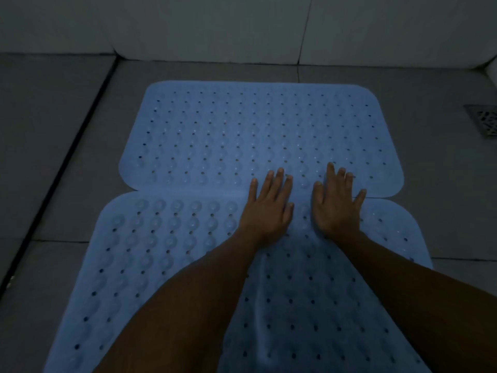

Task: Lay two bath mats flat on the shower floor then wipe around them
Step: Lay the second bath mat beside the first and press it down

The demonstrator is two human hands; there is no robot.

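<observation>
Two light blue rubber bath mats with rows of holes and suction cups lie on the grey tiled shower floor. The far mat point(242, 130) lies flat near the back wall. The near mat point(161, 251) lies in front of it, its far edge meeting the far mat's near edge. My left hand point(267, 208) and my right hand point(334, 205) rest palm down, fingers spread, side by side over the seam between the mats. Neither hand holds anything.
A metal drain grate point(484, 122) sits in the floor at the far right. A dark groove point(61, 170) runs diagonally along the left of the floor. White wall tiles point(215, 28) stand close behind the far mat.
</observation>
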